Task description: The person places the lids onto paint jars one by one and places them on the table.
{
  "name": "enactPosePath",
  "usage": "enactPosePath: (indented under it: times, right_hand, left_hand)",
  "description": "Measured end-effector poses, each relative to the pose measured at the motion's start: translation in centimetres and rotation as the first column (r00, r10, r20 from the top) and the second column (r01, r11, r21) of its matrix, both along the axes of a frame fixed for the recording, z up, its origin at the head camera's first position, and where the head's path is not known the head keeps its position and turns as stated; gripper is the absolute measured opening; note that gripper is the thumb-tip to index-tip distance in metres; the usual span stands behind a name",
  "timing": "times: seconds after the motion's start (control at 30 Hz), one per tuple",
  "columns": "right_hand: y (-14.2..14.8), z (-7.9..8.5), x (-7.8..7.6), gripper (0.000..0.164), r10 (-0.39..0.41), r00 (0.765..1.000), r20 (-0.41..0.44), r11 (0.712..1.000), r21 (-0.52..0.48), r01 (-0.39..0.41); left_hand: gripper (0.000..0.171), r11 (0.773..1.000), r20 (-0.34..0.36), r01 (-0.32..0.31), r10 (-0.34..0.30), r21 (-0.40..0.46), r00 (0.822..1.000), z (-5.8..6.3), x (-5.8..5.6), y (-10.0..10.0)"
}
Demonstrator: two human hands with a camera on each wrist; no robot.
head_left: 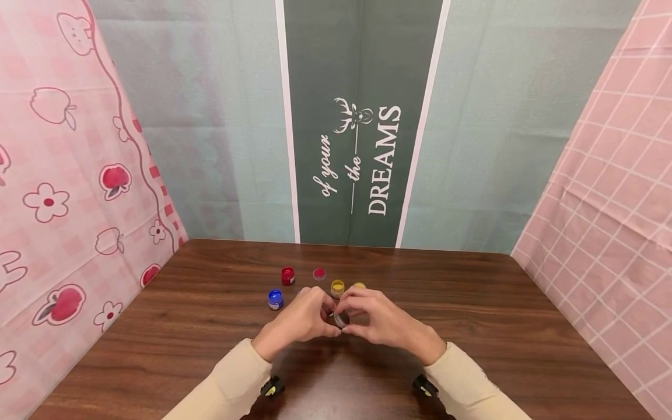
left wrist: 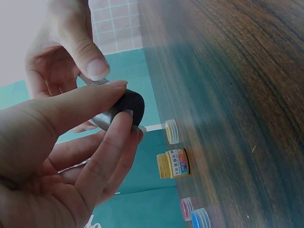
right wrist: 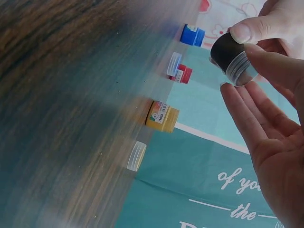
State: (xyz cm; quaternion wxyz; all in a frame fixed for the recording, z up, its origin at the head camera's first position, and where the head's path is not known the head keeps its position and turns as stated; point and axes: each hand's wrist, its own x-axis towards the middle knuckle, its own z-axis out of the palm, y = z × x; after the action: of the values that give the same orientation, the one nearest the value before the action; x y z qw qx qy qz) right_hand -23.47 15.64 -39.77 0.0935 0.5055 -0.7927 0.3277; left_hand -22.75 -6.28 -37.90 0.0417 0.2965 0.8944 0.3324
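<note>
Between both hands, a small black paint jar (right wrist: pixel 226 50) is held tilted close above the wooden table. My left hand (head_left: pixel 300 318) grips its dark body with thumb and fingers. At the other end of the jar is a clear ridged lid (right wrist: pixel 241 69), which my right hand (head_left: pixel 385 318) pinches between thumb and fingertips. The lid sits against the jar's mouth in the right wrist view. Fingers cover much of the jar in the head view.
Beyond the hands, open jars of yellow (head_left: pixel 338 289), red (head_left: pixel 287 276) and blue paint (head_left: pixel 275 300) stand on the table (head_left: pixel 472 326). A red-stained lid (head_left: pixel 319 273), a yellow-stained lid (head_left: pixel 359 286) and a blue-tinted lid (left wrist: pixel 201 219) lie near them. Printed curtains (head_left: pixel 472 146) surround the table.
</note>
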Motion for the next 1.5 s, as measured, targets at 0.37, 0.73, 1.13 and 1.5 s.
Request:
enactPosePath:
  times: [0.37, 0.73, 1.13, 1.5]
  right_hand:
    - [0.04, 0.13, -0.11, 0.029, -0.009, 0.995, -0.103, 0.998, 0.053, 0.014]
    - [0.03, 0.28, 0.26, 0.024, -0.047, 0.993, 0.109, 0.998, 0.034, 0.043]
    - [-0.27, 0.45, 0.30, 0.021, -0.091, 0.991, 0.101, 0.994, 0.065, 0.085]
    - [-0.24, 0.27, 0.21, 0.021, -0.088, 0.993, 0.079, 0.995, 0.059, 0.084]
  left_hand:
    - [0.020, 1.000, 0.016, 0.001, -0.001, -0.008, 1.000, -0.03, 0.01, 0.03]
    - [0.019, 1.000, 0.016, -0.004, 0.003, 0.009, 1.000, 0.08, 0.22, 0.19]
    - [0.016, 1.000, 0.011, -0.012, 0.012, 0.005, 1.000, -0.03, 0.11, 0.15]
    - [0.017, 1.000, 0.016, 0.001, -0.001, 0.005, 1.000, -0.11, 0.12, 0.12]
